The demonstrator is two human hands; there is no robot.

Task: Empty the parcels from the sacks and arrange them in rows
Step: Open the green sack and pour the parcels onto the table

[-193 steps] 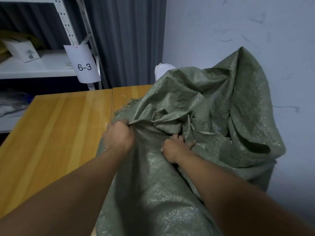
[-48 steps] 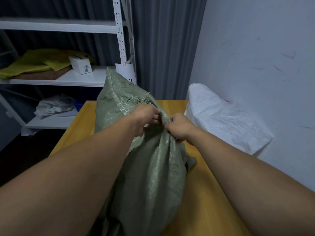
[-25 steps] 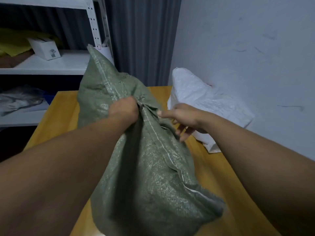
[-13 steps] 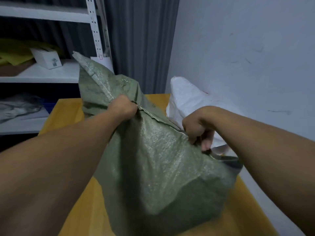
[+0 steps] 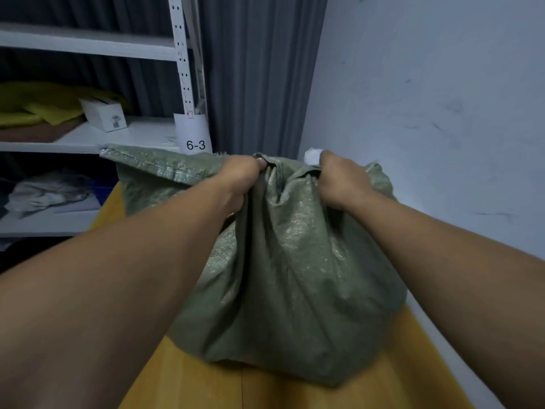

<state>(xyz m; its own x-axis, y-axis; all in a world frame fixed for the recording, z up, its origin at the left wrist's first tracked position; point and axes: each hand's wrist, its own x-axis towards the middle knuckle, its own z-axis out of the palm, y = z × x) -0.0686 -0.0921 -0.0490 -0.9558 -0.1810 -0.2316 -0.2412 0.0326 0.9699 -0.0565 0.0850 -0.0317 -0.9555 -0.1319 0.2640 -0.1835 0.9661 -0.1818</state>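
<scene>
A bulging green woven sack (image 5: 289, 278) stands on the yellow wooden table (image 5: 295, 388), filling the middle of the view. My left hand (image 5: 239, 180) grips a bunch of the sack's upper edge at its middle. My right hand (image 5: 342, 180) grips the sack's upper edge further right. Between my hands the fabric folds into creases. A flat flap of the sack sticks out to the left at shelf height. No parcel shows; the sack hides its contents. Only a small white tip of a second sack (image 5: 312, 156) peeks out behind my right hand.
A white metal shelf rack (image 5: 181, 54) stands at the back left, carrying a "6-3" label (image 5: 195, 140), a small white box (image 5: 104, 113) and yellow cloth. A grey curtain hangs behind the table. A pale wall (image 5: 427, 113) runs close along the table's right side.
Both hands have lifted the sack's top edge up and level, and the sack now stands taller and rounder. My right hand shifted its grip to the upper edge. The white sack is almost hidden now.
</scene>
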